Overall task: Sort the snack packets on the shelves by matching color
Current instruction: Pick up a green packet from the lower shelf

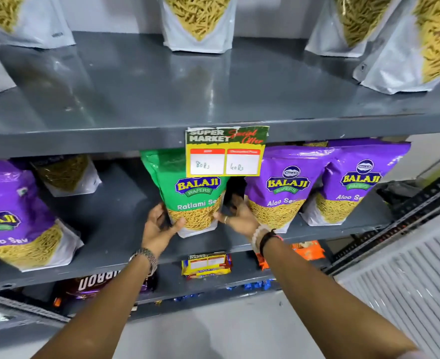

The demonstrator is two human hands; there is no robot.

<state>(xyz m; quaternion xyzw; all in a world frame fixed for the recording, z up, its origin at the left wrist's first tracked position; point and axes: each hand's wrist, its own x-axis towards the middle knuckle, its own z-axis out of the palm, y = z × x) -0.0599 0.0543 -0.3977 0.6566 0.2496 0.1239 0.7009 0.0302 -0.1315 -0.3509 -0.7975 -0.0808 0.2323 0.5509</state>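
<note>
A green Ratlami Sev packet (187, 187) stands upright on the middle grey shelf (115, 216), under a price card. My left hand (159, 226) cups its lower left corner and my right hand (235, 216) presses its lower right side, so both hands hold it. Two purple Aloo Sev packets (281, 185) (356, 182) stand just right of it, the nearer one touching my right hand. Another purple Aloo Sev packet (11, 218) stands at the far left of the same shelf. A white-bottomed packet (66, 174) sits behind it, its colour hidden.
A supermarket offer card (225, 151) hangs from the upper shelf edge (84, 141). Several white-bottomed packets (198, 22) stand on the upper shelf. Biscuit packs (206, 264) and an orange pack (308, 250) lie on the lower shelf. A slatted grey panel (408, 281) is at the right.
</note>
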